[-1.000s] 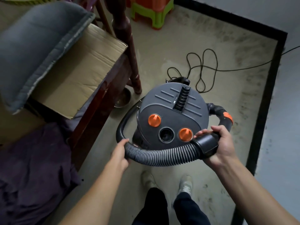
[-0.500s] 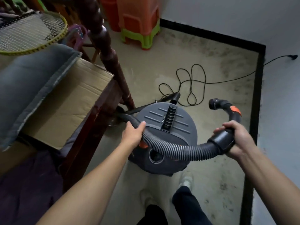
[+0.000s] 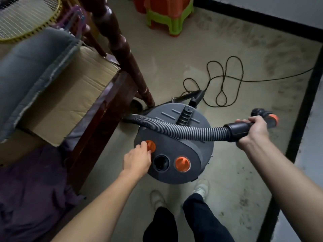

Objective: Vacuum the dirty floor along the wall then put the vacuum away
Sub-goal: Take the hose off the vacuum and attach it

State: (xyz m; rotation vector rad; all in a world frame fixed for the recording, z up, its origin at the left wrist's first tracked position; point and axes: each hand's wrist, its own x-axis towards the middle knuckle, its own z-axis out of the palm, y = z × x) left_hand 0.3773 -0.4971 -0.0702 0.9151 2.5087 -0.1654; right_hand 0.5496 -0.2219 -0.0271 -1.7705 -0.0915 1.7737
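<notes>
Matt grey plastic vacuum, ribbed hose (glossy dark wooden post)

Grey canister vacuum upright, hose draped across.

Dim, soft light; warped edges

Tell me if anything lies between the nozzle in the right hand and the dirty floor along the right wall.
Nothing visible directly below it: the right hand holds the nozzle over bare floor beside the black skirting. Farther ahead, the power cord crosses that strip toward the wall.
</notes>
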